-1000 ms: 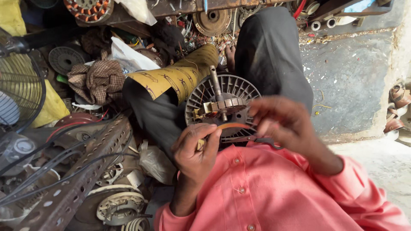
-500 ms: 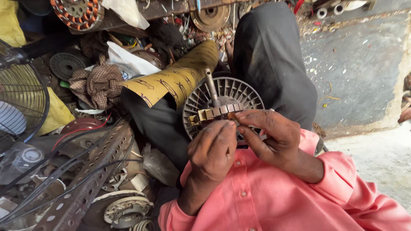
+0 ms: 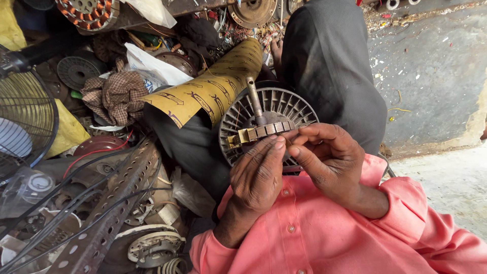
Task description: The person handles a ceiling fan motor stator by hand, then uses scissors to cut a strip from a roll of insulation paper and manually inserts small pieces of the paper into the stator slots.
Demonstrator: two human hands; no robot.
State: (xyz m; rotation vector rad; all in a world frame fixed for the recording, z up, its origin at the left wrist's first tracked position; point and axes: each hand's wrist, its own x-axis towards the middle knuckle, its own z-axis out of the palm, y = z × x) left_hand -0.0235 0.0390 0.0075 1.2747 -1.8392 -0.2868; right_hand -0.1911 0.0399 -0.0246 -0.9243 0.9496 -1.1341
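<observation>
A round slotted fan motor core [image 3: 297, 109] with an upright metal shaft [image 3: 254, 99] rests in my lap between my dark trouser legs. Just above it, a narrow strip of creased yellow-brown paper [image 3: 256, 133] is pinched between both hands. My left hand [image 3: 258, 175] grips the strip's right end from below with thumb and fingertips. My right hand [image 3: 327, 155] meets it from the right, fingers curled, with its fingertips touching those of the left hand. A roll of yellow printed insulating paper [image 3: 213, 91] lies across my left leg, beside the core.
A wire fan guard [image 3: 25, 122] stands at the far left. A perforated metal angle bar [image 3: 116, 198], black cables, a checked cloth [image 3: 114, 94] and several motor parts crowd the left side. A wound stator [image 3: 86, 12] lies at the top left. Concrete floor [image 3: 431, 76] is on the right.
My hands were apart, holding a curved strip between them. They have come together over the motor core, and the strip is now creased and pinched at my fingertips.
</observation>
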